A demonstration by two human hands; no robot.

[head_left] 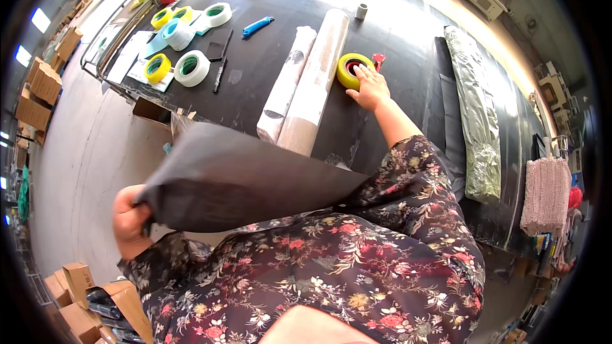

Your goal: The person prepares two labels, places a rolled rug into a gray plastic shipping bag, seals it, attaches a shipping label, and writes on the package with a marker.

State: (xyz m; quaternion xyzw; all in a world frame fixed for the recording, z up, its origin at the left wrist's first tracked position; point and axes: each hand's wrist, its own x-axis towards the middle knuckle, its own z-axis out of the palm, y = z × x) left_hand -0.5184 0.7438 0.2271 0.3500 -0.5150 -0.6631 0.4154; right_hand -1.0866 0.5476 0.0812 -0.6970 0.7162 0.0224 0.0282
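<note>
My left hand [131,220] grips one edge of a black sheet [248,181], thin and limp, which stretches across in front of my body toward the table edge. My right hand [371,86] reaches over the black table with its fingers apart, touching a tape dispenser [348,75] that carries a wide yellow tape roll and a red part. Just left of the dispenser lie two long wrapped rolls side by side: a brownish one [319,70] and a whiter one [290,83].
Several tape rolls [192,68], yellow and white, stand at the table's left. A blue cutter [257,27] and a black pen [220,75] lie nearby. On the right rests a long plastic-wrapped bundle [475,114]. Cardboard boxes [80,318] sit on the floor lower left.
</note>
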